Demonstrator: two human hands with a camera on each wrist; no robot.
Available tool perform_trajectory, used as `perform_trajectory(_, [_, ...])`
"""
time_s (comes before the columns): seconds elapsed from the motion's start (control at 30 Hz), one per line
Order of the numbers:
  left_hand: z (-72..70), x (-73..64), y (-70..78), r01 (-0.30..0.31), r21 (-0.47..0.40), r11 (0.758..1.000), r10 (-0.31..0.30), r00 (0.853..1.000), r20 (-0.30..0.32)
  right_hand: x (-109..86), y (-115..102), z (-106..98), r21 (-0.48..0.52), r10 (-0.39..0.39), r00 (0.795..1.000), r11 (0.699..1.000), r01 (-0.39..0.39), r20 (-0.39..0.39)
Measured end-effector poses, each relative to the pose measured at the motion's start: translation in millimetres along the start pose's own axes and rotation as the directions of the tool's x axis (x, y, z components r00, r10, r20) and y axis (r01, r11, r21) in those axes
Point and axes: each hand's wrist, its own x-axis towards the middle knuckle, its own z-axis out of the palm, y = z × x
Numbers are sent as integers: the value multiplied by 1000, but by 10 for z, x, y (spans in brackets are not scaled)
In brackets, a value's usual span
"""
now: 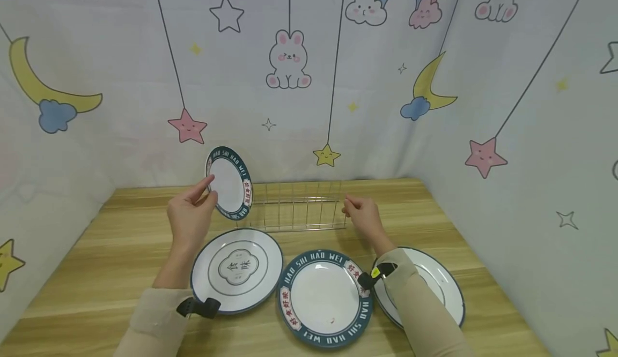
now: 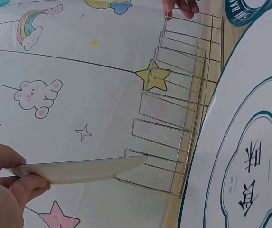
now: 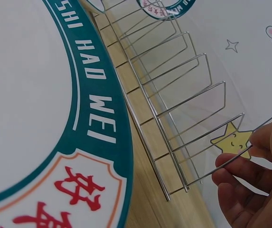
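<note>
My left hand (image 1: pixel 190 215) pinches a small white plate (image 1: pixel 228 184) by its edge, thumb on one face and fingers on the other. Its dark green rim carries white letters, and it is tilted nearly on edge. In the left wrist view the plate (image 2: pixel 83 172) appears edge-on, its far edge overlapping the end dividers of a metal wire dish rack (image 2: pixel 171 99). At the rack's right end, my right hand (image 1: pixel 364 217) grips the end wire between thumb and fingers, seen close in the right wrist view at the fingers (image 3: pixel 240 172).
In front of the rack lie a white plate (image 1: pixel 207 287) with a blue edge and a central emblem, a green-rimmed plate (image 1: pixel 323 298), and another white plate (image 1: pixel 441 279) partly under the right forearm. A patterned curtain (image 1: pixel 241 78) stands behind the wooden table (image 1: pixel 111 255).
</note>
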Motion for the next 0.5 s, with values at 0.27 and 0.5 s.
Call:
perform_trajectory(0.27, [75,0,-3,-25,56,998,25,1000,-6,-7,14,-7,16,16,1000,1000,-17,15])
perform_trajectory(0.5, [136,-2,-9,-45,36,998,45,999,-15,4,21,-13,16,19,1000,1000,-19,20])
